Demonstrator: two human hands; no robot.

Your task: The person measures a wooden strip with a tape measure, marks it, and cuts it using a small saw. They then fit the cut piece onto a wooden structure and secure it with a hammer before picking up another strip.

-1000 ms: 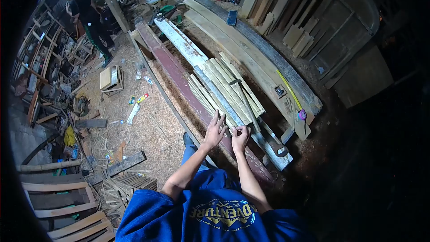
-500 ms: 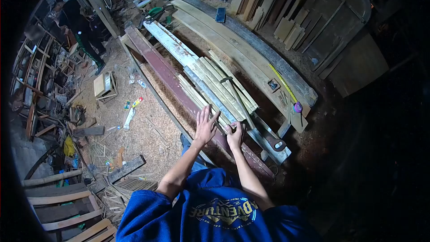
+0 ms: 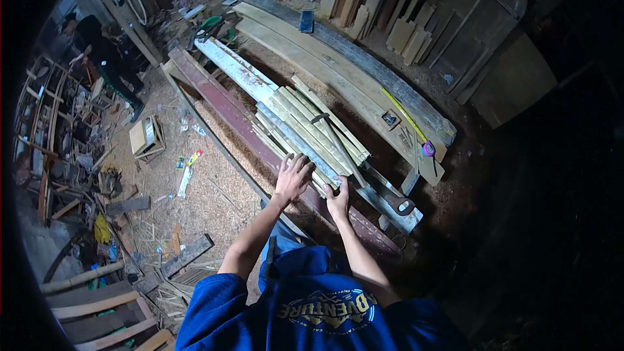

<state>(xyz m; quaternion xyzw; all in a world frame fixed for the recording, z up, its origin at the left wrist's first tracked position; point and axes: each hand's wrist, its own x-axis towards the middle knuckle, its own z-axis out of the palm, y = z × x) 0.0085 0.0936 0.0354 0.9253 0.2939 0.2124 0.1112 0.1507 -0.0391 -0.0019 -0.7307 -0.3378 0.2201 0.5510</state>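
Note:
My left hand (image 3: 294, 177) rests over the near ends of thin wooden strips (image 3: 270, 135), its fingers bent around them. To its right, my right hand (image 3: 337, 200) pinches the end of the strips between thumb and fingers. Beside these lies a stack of pale slats (image 3: 312, 129) on a whitish-blue board (image 3: 244, 70). A hammer (image 3: 333, 135) lies across the slats, its head toward the far side. At the near end of the board is a handsaw (image 3: 398, 203) with a dark handle. A maroon beam (image 3: 227, 101) runs under my forearms' side of the strips.
Beyond the slats are long planks (image 3: 325, 57) with a yellow tape measure (image 3: 428, 149), a small box (image 3: 390, 118) and a blue tray (image 3: 306, 21). Another person (image 3: 107, 58) stands at the far left. A small wooden stool (image 3: 147, 136) is on the littered floor.
The fingers of my left hand, spread flat before, are now bent over the strips. The view has shifted slightly, and the person at the far left has changed posture.

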